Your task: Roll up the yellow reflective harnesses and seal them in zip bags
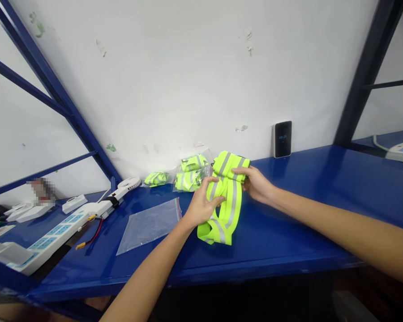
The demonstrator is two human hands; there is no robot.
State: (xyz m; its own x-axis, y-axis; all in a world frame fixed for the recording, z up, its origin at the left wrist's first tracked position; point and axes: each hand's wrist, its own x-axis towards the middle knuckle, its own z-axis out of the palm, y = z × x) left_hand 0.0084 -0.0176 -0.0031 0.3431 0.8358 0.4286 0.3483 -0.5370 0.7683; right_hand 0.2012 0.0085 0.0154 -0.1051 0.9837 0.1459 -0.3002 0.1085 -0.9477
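Note:
Both my hands grip a neon-yellow reflective strap vest (233, 203) with grey stripes, held just above the blue shelf. My left hand (203, 203) pinches its straps from the left side, thumb across the front. My right hand (253, 181) is closed on the folded upper part, thumb on top and the other fingers mostly hidden behind. A loop of strap hangs down below my left hand. Flat on the shelf, left of my left hand, lies a clear zip bag (147, 226) with a red seal line.
Several bagged neon-yellow bundles (188, 179) rest against the wall. A white power strip (63, 230), a small white fan (129, 182) and a red-black cable (96, 232) are at left. A phone-like device (282, 139) leans on the wall. The blue shelf's front edge (255, 270) runs below my hands.

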